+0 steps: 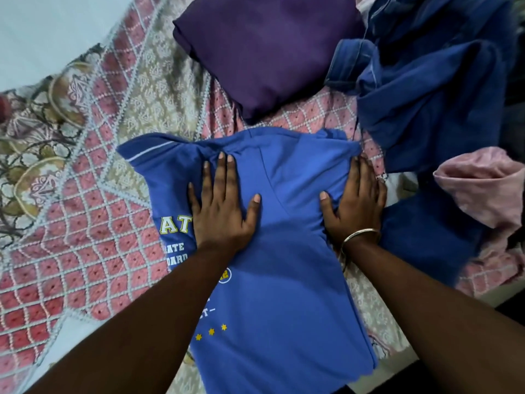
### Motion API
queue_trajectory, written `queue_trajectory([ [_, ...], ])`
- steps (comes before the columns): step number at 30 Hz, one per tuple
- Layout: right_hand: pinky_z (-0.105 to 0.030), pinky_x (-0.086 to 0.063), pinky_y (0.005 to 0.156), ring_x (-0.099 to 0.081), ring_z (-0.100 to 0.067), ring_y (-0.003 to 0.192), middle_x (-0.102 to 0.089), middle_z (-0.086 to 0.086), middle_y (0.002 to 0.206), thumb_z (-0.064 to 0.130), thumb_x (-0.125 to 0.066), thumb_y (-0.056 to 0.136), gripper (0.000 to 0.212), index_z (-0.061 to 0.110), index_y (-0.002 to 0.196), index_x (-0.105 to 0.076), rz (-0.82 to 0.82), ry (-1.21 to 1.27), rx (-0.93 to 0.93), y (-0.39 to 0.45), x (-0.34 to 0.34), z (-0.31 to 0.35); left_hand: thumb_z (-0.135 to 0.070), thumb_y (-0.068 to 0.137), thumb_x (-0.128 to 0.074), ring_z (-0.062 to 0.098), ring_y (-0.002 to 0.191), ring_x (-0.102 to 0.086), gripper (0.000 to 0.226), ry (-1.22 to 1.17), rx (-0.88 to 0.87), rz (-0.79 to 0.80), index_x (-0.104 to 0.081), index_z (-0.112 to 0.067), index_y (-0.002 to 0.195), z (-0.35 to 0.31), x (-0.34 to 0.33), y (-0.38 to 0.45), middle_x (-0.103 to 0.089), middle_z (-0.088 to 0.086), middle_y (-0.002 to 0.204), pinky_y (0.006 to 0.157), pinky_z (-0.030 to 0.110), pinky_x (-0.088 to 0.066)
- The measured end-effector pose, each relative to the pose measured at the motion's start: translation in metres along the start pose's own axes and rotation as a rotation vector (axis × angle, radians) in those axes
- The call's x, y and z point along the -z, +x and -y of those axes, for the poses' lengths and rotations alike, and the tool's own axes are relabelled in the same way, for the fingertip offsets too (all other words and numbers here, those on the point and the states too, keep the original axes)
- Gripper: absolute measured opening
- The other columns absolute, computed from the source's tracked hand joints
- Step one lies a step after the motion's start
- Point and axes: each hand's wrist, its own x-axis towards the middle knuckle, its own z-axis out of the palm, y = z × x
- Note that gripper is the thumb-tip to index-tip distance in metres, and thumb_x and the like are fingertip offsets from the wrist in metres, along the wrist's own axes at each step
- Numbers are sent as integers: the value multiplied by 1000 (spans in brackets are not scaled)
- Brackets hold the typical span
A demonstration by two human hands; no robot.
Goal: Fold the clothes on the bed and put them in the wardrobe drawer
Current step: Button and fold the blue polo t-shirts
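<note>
A blue T-shirt [284, 251] lies spread on the bed [85, 223], both hands flat on it: the left hand [224, 206] and right hand [355, 206] press with straight fingers, gripping nothing. Beyond it lies a folded purple garment [264, 52]; to the right a heap of dark blue clothes [426, 95] and a pink garment [483, 189]. The bedspread is a pink lattice print

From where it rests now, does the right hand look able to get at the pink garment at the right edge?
Probably yes. The right hand lies flat on the blue T-shirt, holding nothing, and the pink garment sits on top of the dark blue clothes to its right, uncovered.
</note>
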Motion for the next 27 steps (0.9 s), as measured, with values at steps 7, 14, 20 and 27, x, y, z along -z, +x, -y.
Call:
queue_trajectory([
  [7,-48,-26,111,-37,-32,137,-37,-17,152,61,-40,88,83,5,149,-34,-27,58,-2,1,4,1,-62,92,-27,18,152,6,82,34,3,7,2,-22,158,-1,-4,4,3,-7,166,113,38,24],
  [14,-49,-37,98,-48,-36,119,-49,-17,127,64,-65,67,82,13,130,-56,-31,336,-308,33,22,22,-61,92,-26,16,152,6,82,69,17,12,-3,-20,159,1,-10,6,1,-6,166,117,41,15],
  [20,-35,-34,84,-50,-34,100,-60,-28,108,11,-68,84,32,-8,107,-56,-85,525,-154,38,32,43,-59,91,-27,12,151,9,81,77,19,11,-5,-20,159,3,-13,6,0,-6,166,117,41,13],
  [27,-24,-38,81,-53,-31,97,-61,-23,103,11,-63,93,25,3,112,-49,-214,704,-135,14,53,42,-59,92,-28,11,151,9,80,62,10,-27,-6,-21,159,2,-14,5,1,-8,165,117,37,15],
])
